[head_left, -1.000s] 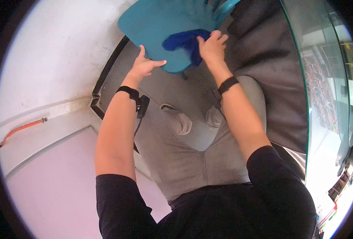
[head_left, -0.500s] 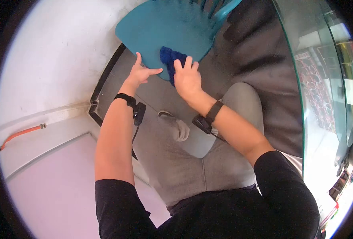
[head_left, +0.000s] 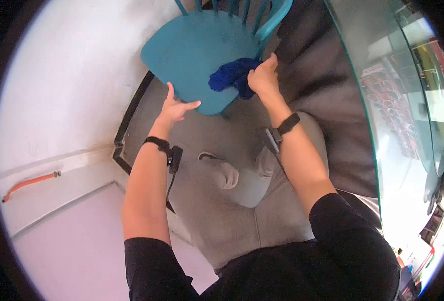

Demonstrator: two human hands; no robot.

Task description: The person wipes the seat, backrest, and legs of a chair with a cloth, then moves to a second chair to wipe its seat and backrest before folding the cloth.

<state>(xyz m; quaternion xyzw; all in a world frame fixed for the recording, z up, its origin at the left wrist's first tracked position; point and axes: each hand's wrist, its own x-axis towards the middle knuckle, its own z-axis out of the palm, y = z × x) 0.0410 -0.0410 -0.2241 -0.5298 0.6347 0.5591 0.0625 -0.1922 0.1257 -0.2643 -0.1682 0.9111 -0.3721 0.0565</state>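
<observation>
A teal wooden chair (head_left: 192,55) with a spindle back stands ahead of me, its seat facing up. My left hand (head_left: 174,109) grips the seat's near-left edge, thumb and one finger spread along it, the other fingers partly hidden below. At the seat's right edge, my right hand (head_left: 265,78) is closed on a dark blue cloth (head_left: 229,74). Part of the cloth lies crumpled on the seat, and part hangs over the edge. The fingers on the far side of that hand are partly hidden.
To the right are a brown leather-like seat (head_left: 344,145) and a glass tabletop (head_left: 370,100) with a green edge. A white wall (head_left: 81,65) rises on the left, with an orange hose (head_left: 29,183) low down. Grey floor (head_left: 182,138) shows beneath the chair.
My right hand has moved right with the cloth, from the seat's front to its right edge, and turned. The left hand stays on the chair's edge. The view has shifted slightly.
</observation>
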